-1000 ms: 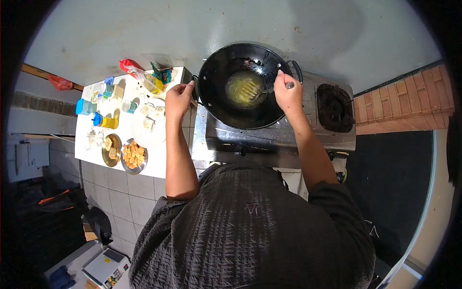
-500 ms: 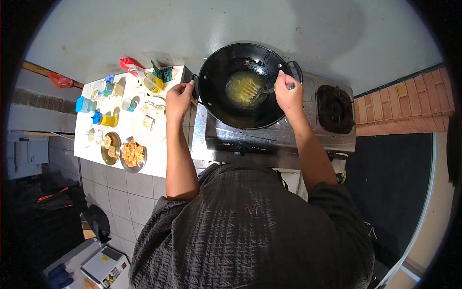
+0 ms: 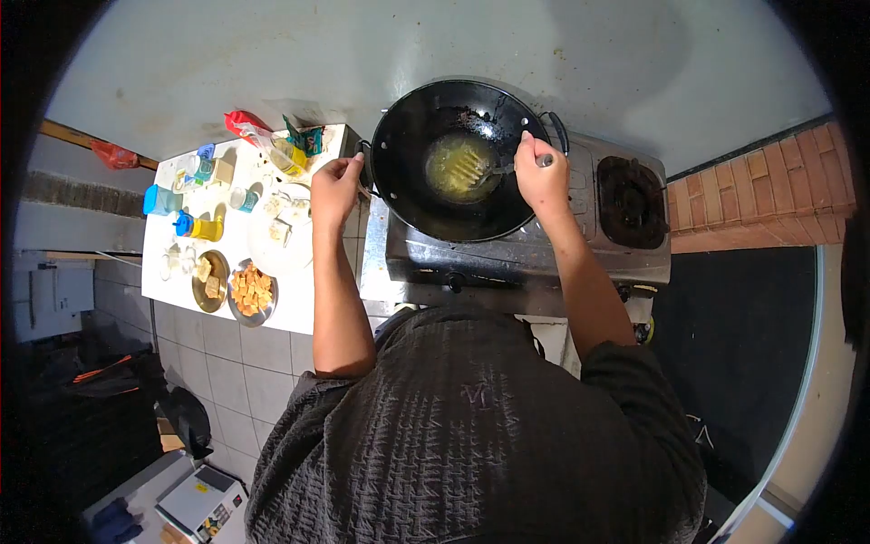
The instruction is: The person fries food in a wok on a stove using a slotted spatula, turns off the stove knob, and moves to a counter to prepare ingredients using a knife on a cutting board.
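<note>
A black wok (image 3: 426, 213) with two loop handles sits on the left side of a steel gas stove (image 3: 535, 263). Yellowish oil (image 3: 444, 172) pools in its bottom. My right hand (image 3: 542, 177) is closed around the handle of a slotted spatula (image 3: 469, 167), whose slotted head lies in the oil. On the wok's left side, my left hand (image 3: 336, 189) pinches the loop handle (image 3: 363, 154) between thumb and fingers; part of that handle is hidden behind the hand.
Left of the stove, a white table (image 3: 172, 281) holds a plate of orange-brown cubes (image 3: 252, 292), a bowl with pale blocks (image 3: 210, 281), a yellow bottle with blue cap (image 3: 199, 227) and several jars. A bare burner (image 3: 632, 204) is at right. A wall (image 3: 408, 45) stands behind.
Almost nothing differs. Both hands keep their holds on the wok handle and the spatula, with only a very slight shift in the view.
</note>
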`<move>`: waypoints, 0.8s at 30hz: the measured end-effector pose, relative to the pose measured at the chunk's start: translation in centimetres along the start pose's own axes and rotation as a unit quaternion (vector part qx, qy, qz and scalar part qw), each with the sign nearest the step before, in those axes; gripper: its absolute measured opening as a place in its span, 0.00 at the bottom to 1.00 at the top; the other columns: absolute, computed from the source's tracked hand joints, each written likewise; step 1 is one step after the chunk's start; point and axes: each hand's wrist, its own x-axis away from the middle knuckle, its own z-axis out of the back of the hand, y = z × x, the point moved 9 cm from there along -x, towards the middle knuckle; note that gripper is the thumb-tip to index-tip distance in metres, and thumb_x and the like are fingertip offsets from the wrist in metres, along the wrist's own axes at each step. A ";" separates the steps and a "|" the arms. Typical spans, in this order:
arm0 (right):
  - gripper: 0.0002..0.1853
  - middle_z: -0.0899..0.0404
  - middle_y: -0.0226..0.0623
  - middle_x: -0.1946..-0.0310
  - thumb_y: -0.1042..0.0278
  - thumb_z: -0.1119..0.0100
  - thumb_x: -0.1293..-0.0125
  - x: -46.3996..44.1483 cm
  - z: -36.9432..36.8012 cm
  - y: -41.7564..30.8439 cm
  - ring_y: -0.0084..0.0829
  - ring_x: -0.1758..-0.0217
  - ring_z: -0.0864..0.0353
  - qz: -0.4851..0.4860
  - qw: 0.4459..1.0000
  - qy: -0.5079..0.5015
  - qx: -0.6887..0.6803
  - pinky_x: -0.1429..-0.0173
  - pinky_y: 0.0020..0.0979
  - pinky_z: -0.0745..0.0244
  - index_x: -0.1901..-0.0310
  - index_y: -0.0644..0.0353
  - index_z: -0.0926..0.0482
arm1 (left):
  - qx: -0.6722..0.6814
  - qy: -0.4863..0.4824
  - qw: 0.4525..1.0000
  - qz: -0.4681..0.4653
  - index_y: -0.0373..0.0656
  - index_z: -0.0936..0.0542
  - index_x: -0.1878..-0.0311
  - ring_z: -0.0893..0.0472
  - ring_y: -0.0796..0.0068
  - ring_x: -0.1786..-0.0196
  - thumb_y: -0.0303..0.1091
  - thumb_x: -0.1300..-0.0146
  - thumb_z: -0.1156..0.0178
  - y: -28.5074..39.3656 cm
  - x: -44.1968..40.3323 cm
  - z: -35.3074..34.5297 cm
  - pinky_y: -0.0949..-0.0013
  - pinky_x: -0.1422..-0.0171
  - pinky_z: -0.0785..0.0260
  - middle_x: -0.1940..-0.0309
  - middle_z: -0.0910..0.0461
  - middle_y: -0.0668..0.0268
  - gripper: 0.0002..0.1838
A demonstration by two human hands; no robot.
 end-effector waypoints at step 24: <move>0.22 0.30 0.51 0.85 0.58 0.47 0.32 -0.1 -0.1 -0.2 0.55 0.79 0.28 0.000 1.000 -0.009 0.009 0.74 0.44 0.35 0.80 0.64 0.27 | 0.007 -0.011 1.000 0.007 0.30 0.17 0.63 0.29 0.83 0.75 0.43 0.37 0.36 -0.8 -0.5 -0.3 0.75 0.69 0.36 0.79 0.22 0.69 0.20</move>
